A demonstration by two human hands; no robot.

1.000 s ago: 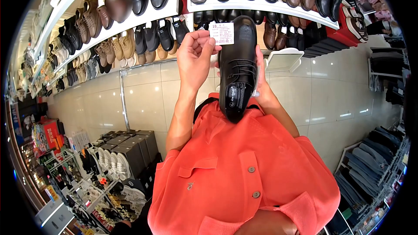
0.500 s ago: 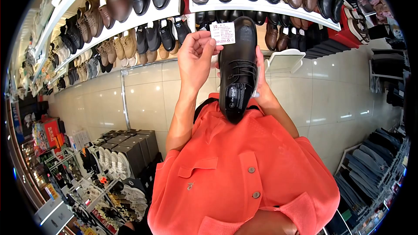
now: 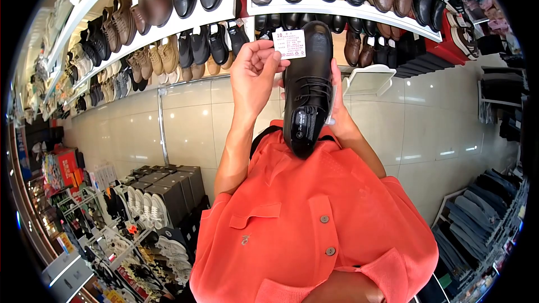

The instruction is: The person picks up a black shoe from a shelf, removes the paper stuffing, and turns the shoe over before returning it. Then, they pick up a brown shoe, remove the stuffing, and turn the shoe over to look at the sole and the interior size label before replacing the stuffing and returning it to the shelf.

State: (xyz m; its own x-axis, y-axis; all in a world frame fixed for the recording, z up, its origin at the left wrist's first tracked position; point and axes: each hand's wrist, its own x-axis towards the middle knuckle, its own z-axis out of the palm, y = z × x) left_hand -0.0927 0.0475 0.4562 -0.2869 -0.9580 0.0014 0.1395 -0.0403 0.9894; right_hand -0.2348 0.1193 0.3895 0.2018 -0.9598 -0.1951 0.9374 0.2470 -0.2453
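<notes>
A black leather lace-up shoe (image 3: 310, 73) is held before my chest, its toe pointing away and its heel close to my red shirt. My right hand (image 3: 336, 87) grips it from underneath and along its right side; most of those fingers are hidden behind the shoe. Between thumb and fingers, my left hand (image 3: 255, 67) pinches a small white paper tag (image 3: 289, 44) with printed text and a number 10 at its corner. The tag overlaps the left edge of the shoe near the toe. Something clear, perhaps plastic, shows beside my right hand.
Ahead, white shelves (image 3: 342, 9) carry rows of black and brown shoes. A small tilted mirror (image 3: 369, 80) stands on the tiled floor. Grey shoe boxes (image 3: 171, 182) and a rack of sneakers (image 3: 149, 207) are at lower left. Folded jeans (image 3: 474, 210) lie at lower right.
The tag has shifted very slightly right and tilted a little, so its print catches the light differently. Both hands keep their hold, and the shoe stays nearly still.
</notes>
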